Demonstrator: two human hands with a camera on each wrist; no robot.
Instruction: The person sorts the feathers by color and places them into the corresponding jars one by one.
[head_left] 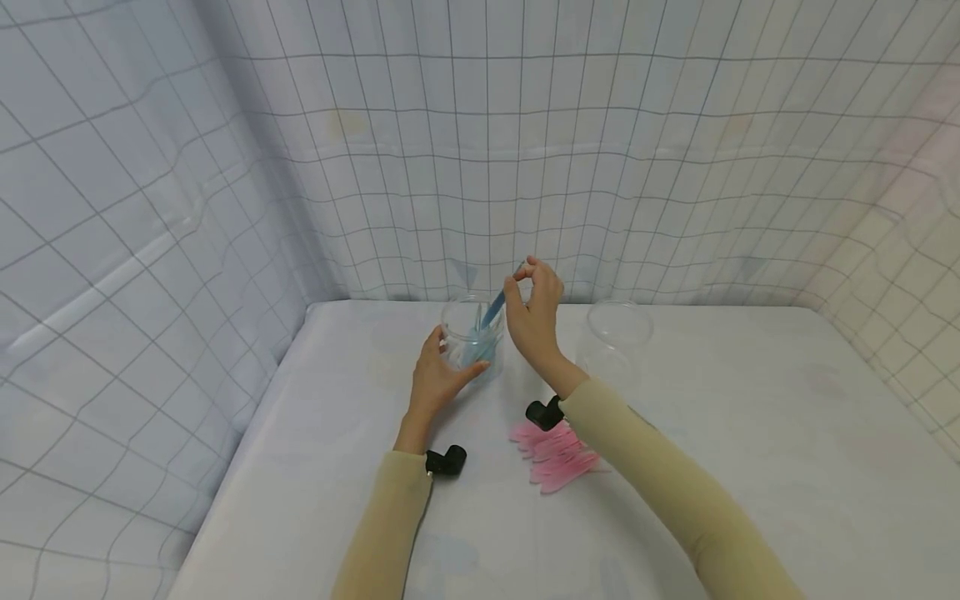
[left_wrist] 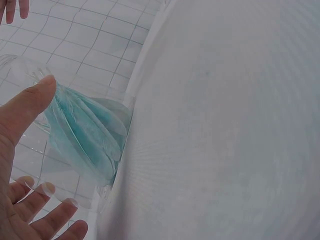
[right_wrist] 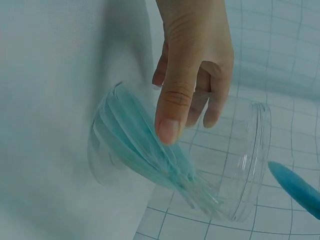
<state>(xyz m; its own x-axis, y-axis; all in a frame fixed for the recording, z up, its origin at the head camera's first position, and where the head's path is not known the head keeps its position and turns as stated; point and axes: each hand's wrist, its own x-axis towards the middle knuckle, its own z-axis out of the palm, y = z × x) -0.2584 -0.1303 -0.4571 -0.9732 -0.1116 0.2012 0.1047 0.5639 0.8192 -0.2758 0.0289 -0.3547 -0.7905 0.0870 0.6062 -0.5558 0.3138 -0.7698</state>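
The blue feather (head_left: 496, 307) could bend or miss, because its lower end is only at the mouth of the clear jar (right_wrist: 235, 135) and the rim is narrow against it; the feather is light too, so a loose pinch may let it fall on the table (head_left: 300, 467). The right hand (head_left: 536, 312) pinches this feather near its upper end; the left hand (head_left: 438, 379) grips the jar at its side, thumb in front, and if it presses unevenly, the thin wall may tip. In the jar, which stands on the table, pale blue feathers (right_wrist: 135, 135) lean in a bundle, quills toward the mouth; a second clear jar (head_left: 619, 327) stands to the right, its inside too faint to judge; pink feathers (head_left: 558, 458) lie nearer, outside both jars.
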